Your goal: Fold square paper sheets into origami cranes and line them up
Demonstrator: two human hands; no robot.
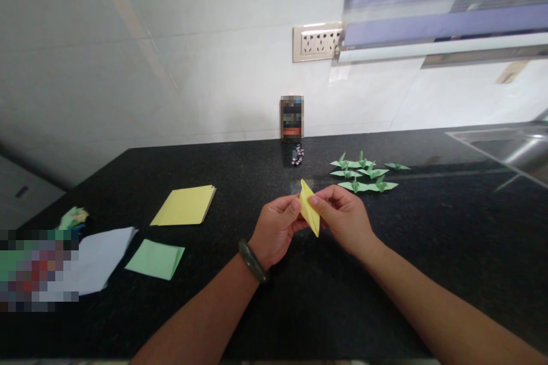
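Between my two hands is a folded piece of yellow origami paper [309, 209], narrow and pointed at top and bottom, held just above the dark countertop. My left hand [276, 227] pinches its left side between thumb and fingers; a dark green bangle [253, 261] circles that wrist. On the right side my right hand [345, 218] grips the same paper, thumb pressed on its front face. Parts of the fingers behind the paper are hidden. Several green paper cranes [355, 185] stand in loose rows beyond my right hand.
Left of my hands lie a stack of yellow paper [184, 205], a folded green sheet [156, 259] and white paper [103, 256]. A phone-like upright object [292, 118], blurred out, leans on the wall, with a beaded loop [298, 155] before it. A sink [514, 151] is set in at right.
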